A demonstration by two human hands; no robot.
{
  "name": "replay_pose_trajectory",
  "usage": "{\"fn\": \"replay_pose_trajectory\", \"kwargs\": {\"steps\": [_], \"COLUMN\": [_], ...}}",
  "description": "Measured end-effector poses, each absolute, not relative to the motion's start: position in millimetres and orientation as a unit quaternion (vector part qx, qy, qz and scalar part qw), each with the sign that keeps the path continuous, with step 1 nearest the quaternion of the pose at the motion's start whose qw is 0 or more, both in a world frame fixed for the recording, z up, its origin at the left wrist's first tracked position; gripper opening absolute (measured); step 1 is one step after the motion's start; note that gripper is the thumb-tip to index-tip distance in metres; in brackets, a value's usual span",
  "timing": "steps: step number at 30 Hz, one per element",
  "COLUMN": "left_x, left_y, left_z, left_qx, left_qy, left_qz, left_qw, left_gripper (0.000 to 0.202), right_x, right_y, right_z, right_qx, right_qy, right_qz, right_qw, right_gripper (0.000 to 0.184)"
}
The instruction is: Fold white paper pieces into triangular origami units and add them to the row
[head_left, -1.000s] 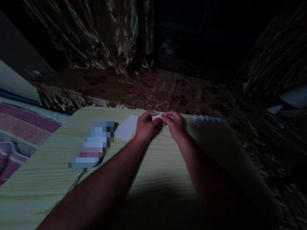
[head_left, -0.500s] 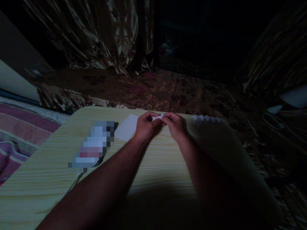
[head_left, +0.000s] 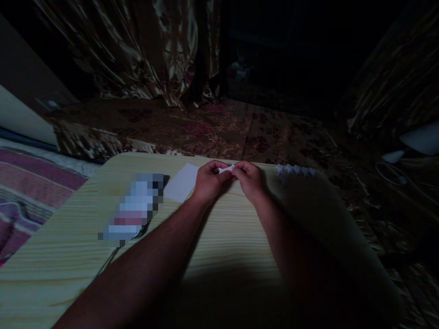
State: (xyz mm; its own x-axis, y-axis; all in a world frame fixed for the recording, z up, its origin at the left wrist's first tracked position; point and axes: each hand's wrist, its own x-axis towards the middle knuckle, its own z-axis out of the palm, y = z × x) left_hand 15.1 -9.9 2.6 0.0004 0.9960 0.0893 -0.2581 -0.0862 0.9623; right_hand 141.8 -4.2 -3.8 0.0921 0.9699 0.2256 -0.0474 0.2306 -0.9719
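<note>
Near the far edge of the wooden table (head_left: 219, 233), my left hand (head_left: 209, 182) and my right hand (head_left: 249, 179) meet over a small folded piece of white paper (head_left: 226, 170). My left fingers pinch its left part. The right thumb and fingertips grip its right end. Much of the paper is hidden behind the fingers. Left of my left hand, a flat white sheet of paper (head_left: 181, 183) lies on the table. A row of several small folded white paper pieces (head_left: 297, 170) stands to the right of my right hand.
On the table's left, a blurred-out device (head_left: 133, 208) lies with a cable running toward me. A striped cloth (head_left: 30, 183) is at the left. Beyond the table are a patterned covered ledge (head_left: 206, 125) and curtains (head_left: 171, 50). A pale lamp-like object (head_left: 421, 138) is at the right.
Both hands stay in nearly the same place, still gripping the folded paper. My fingers have shifted only very slightly on it.
</note>
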Motion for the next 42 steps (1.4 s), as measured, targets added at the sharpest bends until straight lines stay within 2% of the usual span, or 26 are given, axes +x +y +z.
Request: {"fn": "replay_pose_trajectory", "kwargs": {"steps": [21, 27, 36, 42], "left_x": [13.5, 14.7, 14.4, 15.0], "left_y": [-7.8, -8.5, -7.7, -7.7], "left_z": [-0.3, 0.2, 0.5, 0.9], "left_qx": [0.498, 0.523, 0.469, 0.448], "left_qy": [0.425, 0.421, 0.408, 0.399], "left_qz": [0.571, 0.571, 0.596, 0.607], "left_qw": [0.496, 0.472, 0.508, 0.521], "left_gripper": [0.030, 0.025, 0.026, 0.027], "right_x": [142.1, 143.6, 140.3, 141.1], "right_y": [-4.1, -6.4, -6.9, -6.8], "right_z": [-6.5, -3.5, 0.0, -0.8], "right_qx": [-0.456, -0.459, -0.442, -0.441], "right_qy": [-0.519, -0.537, -0.496, -0.503], "right_qz": [0.421, 0.396, 0.459, 0.458], "right_qw": [0.588, 0.587, 0.590, 0.586], "right_gripper": [0.017, 0.011, 0.014, 0.013]}}
